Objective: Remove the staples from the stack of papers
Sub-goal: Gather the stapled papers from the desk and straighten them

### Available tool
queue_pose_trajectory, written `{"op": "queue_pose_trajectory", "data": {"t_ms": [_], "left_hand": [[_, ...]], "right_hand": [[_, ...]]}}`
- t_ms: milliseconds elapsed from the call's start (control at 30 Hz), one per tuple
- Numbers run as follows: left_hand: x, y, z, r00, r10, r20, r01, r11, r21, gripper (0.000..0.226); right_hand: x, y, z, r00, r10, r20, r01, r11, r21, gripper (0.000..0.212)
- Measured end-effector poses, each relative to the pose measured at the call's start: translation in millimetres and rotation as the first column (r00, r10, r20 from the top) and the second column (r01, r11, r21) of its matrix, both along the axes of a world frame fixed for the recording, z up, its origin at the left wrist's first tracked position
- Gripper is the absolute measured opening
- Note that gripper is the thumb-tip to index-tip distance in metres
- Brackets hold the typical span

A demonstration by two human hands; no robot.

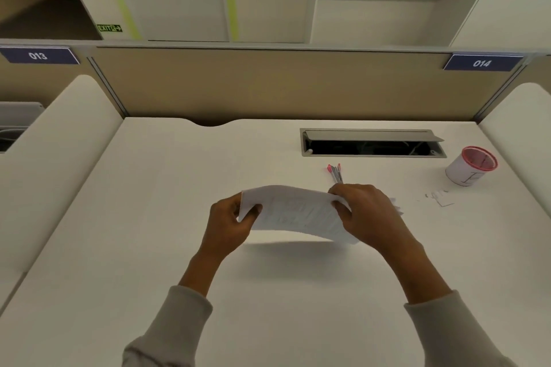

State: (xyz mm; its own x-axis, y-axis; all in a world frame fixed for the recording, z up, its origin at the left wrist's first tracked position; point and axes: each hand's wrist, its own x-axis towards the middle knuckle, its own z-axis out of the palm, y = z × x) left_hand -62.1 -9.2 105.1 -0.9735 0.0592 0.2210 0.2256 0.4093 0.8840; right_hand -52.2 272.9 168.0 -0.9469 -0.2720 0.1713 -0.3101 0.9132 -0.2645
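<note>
A small stack of white printed papers (pixel 295 213) is held up off the white desk (pixel 149 217), sagging a little in the middle. My left hand (pixel 231 222) grips its left edge, thumb on top. My right hand (pixel 365 214) grips its right edge, fingers curled over the top corner. More white paper (pixel 396 205) pokes out from behind my right hand on the desk. Several small loose staples (pixel 436 197) lie scattered on the desk to the right. No staple shows on the held papers.
Red-capped pens (pixel 335 171) lie just beyond my right hand. A white cup with a red rim (pixel 471 165) stands at the far right. An open cable tray (pixel 372 144) is set into the desk's back. Beige partitions (pixel 268 83) enclose the desk.
</note>
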Motion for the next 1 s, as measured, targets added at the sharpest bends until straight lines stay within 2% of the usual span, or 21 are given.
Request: {"op": "queue_pose_trajectory", "data": {"t_ms": [100,200,233,300,367,500,633,733,867,1000], "left_hand": [[2,-8,-24,0.993,0.08,0.082,-0.08,0.997,0.003,0.017],[4,-15,-44,0.978,0.128,0.163,-0.135,0.99,0.034,0.017],[5,-16,-48,0.974,0.133,0.183,-0.144,0.988,0.05,0.017],[8,-16,-54,0.97,0.13,0.206,-0.149,0.986,0.077,0.014],[8,-15,-57,0.97,0.12,0.212,-0.143,0.985,0.097,0.013],[3,-10,-53,0.975,0.115,0.189,-0.138,0.984,0.112,0.013],[-2,-6,-51,0.979,0.111,0.169,-0.137,0.978,0.155,0.015],[1,0,-61,0.971,0.106,0.212,-0.15,0.967,0.204,0.018],[-2,10,-65,0.932,0.148,0.332,-0.253,0.92,0.301,0.015],[-9,14,-59,0.918,0.162,0.362,-0.295,0.889,0.351,0.017]], "right_hand": [[2,22,-5,0.993,-0.052,0.105,0.066,0.988,-0.136,0.036],[5,45,-23,0.968,-0.103,0.227,0.188,0.9,-0.393,0.048],[6,49,-33,0.962,-0.107,0.253,0.224,0.838,-0.498,0.049],[8,51,-53,0.934,-0.08,0.348,0.316,0.641,-0.699,0.05],[11,47,-73,0.906,-0.038,0.422,0.386,0.487,-0.784,0.05],[10,40,-90,0.901,-0.08,0.425,0.422,0.381,-0.823,0.048],[6,38,-94,0.918,-0.101,0.384,0.394,0.34,-0.854,0.041],[9,30,-108,0.902,-0.12,0.415,0.431,0.305,-0.849,0.039],[3,21,-118,0.894,-0.152,0.421,0.448,0.271,-0.852,0.041],[-3,21,-112,0.898,-0.152,0.412,0.439,0.278,-0.854,0.039]]}}
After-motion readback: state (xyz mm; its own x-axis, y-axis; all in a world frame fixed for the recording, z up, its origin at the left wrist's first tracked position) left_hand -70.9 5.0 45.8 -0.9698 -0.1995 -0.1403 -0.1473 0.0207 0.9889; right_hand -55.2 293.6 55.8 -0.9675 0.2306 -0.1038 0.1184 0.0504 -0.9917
